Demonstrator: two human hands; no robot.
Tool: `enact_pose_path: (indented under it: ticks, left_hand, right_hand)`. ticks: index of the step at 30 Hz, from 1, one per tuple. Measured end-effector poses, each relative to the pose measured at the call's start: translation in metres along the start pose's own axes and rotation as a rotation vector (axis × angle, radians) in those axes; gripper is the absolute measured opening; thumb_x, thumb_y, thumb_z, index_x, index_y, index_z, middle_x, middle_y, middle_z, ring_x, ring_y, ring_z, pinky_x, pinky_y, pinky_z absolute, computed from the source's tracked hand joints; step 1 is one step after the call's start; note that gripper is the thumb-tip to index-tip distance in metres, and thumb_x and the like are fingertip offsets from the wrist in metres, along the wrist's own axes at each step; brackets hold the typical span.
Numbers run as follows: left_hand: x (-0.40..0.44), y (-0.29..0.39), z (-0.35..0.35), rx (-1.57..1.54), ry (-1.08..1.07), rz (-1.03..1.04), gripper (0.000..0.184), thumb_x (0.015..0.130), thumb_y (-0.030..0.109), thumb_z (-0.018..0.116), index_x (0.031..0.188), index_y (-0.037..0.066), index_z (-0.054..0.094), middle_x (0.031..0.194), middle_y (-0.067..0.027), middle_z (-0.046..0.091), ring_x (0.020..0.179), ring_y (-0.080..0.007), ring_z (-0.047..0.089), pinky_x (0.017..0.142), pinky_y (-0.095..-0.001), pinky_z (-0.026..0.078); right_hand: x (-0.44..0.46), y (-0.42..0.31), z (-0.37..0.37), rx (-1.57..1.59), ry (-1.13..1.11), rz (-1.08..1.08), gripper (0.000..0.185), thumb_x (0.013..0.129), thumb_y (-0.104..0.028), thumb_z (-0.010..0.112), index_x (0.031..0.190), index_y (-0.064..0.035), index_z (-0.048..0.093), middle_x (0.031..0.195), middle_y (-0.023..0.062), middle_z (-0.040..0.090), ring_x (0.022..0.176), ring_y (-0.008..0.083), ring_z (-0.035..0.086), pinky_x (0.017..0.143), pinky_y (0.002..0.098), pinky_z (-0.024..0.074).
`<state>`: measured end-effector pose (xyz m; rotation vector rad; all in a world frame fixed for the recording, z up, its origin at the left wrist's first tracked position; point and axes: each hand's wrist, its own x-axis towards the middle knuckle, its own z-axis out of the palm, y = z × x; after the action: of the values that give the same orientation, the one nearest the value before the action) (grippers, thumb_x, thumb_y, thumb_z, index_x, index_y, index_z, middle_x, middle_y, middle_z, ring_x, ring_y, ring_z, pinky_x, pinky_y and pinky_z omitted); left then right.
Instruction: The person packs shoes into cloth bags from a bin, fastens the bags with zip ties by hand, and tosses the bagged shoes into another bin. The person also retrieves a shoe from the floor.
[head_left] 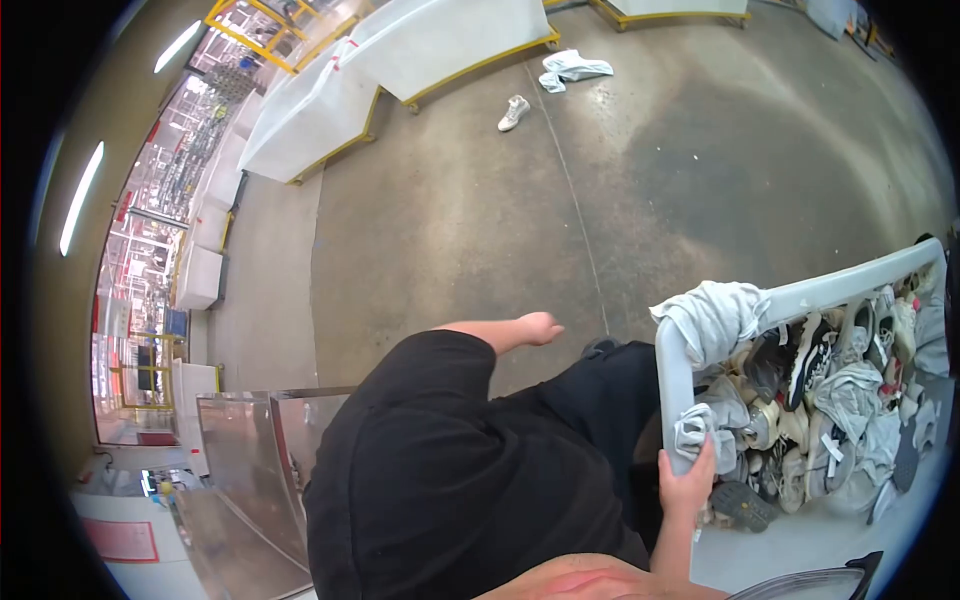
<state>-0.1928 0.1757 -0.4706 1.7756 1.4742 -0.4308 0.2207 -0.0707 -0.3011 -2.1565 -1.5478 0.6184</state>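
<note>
My right hand (688, 478) is wrapped round the pale rim (672, 375) of a large bin. A bunched white cloth (695, 430) sits on the rim right against its fingers. Inside the bin lies a heap of used shoes, among them a black-and-white sneaker (806, 362) and a dark-soled shoe (745, 506), mixed with grey cloths (848, 400). Another light cloth (712, 318) drapes over the bin's corner. My left hand (541, 328) hangs in the air over the floor, fingers curled, with nothing visible in it.
A single white shoe (514, 113) and a white cloth (575, 69) lie on the concrete floor (450, 220). Large white bins on yellow wheeled frames (460, 50) line the far side. Metal panels (240, 440) stand at the left, near my body.
</note>
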Motion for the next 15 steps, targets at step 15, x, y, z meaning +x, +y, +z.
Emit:
enact_pose_path:
  ticks: [15]
  left_hand:
    - [-0.139, -0.119, -0.197, -0.853, 0.105, -0.532, 0.054, 0.098, 0.051, 0.054, 0.075, 0.007, 0.074, 0.075, -0.0107, 0.071, 0.076, -0.0215, 0.069, 0.075, -0.0364, 0.053]
  right_hand:
    - [0.059, -0.112, -0.06, -0.536, -0.748, 0.644, 0.085, 0.087, -0.051, 0.071, 0.148, 0.0016, 0.042, 0.14, 0.0272, 0.056, 0.125, 0.0445, 0.056, 0.109, 0.0522, 0.0411]
